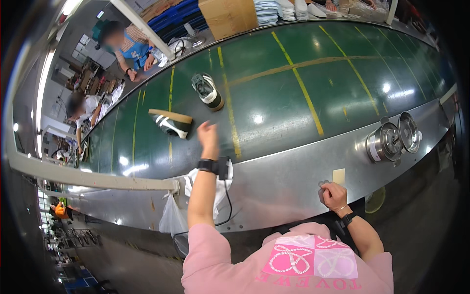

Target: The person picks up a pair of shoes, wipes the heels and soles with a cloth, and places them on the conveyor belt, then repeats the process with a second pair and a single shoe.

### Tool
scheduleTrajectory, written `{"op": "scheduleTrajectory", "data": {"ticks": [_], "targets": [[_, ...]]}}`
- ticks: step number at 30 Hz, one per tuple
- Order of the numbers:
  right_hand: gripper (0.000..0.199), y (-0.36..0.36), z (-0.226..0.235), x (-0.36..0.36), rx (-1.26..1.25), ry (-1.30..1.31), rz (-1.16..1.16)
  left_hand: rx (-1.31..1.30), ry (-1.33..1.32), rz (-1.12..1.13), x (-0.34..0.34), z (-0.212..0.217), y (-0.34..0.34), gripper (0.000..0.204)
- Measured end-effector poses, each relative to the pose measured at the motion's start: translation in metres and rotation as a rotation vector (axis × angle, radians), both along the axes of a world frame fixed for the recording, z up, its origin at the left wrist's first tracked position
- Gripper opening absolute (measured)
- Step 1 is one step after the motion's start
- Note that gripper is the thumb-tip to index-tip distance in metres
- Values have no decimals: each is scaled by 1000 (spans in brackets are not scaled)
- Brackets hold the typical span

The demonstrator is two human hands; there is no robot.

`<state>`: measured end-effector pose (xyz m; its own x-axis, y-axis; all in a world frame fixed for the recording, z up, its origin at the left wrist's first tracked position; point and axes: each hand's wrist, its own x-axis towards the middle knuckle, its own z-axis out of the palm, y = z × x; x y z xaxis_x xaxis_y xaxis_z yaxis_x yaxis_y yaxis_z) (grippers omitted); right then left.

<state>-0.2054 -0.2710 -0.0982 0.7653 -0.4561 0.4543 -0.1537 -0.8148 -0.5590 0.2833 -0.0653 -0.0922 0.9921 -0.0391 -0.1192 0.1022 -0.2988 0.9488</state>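
Over the green conveyor belt (pixel 259 108), my left hand (pixel 208 136) reaches out with loosely bent fingers, partly apart, and nothing visible in it. Just beyond it are two dark shoes with white stripes. One shoe (pixel 171 123) lies tipped on its side, its tan sole toward the far side. The other shoe (pixel 207 91) stands on its sole farther off, laces up. My right hand (pixel 334 197) is closed in a fist low over the metal ledge (pixel 279 181), beside a pale yellow square block (pixel 339 176). What its fingers hold, if anything, is hidden.
A steel pot (pixel 384 143) and its round lid (pixel 409 132) are on the ledge to the right. White plastic bags (pixel 172 215) hang by a pale metal bar (pixel 98 174) at left. Across the belt are a cardboard box (pixel 227 18) and a person in a blue apron (pixel 136 51).
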Motion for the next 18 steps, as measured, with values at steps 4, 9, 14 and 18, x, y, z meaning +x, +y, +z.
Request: {"op": "scheduleTrajectory", "data": {"ticks": [4,9,14,18], "targets": [[18,-9,-2,-2,-12,-30,-159,173,54,439,91,-40,70,71],[29,-13,-15,-10,-21,38,-387,-60,204,466,152,-69,127,103],[59,-15,-7,-13,88,224,-394,-213,219,294,179,-94,109,57],[65,-19,0,-6,38,290,-428,-17,-100,236,168,-63,62,28]]}}
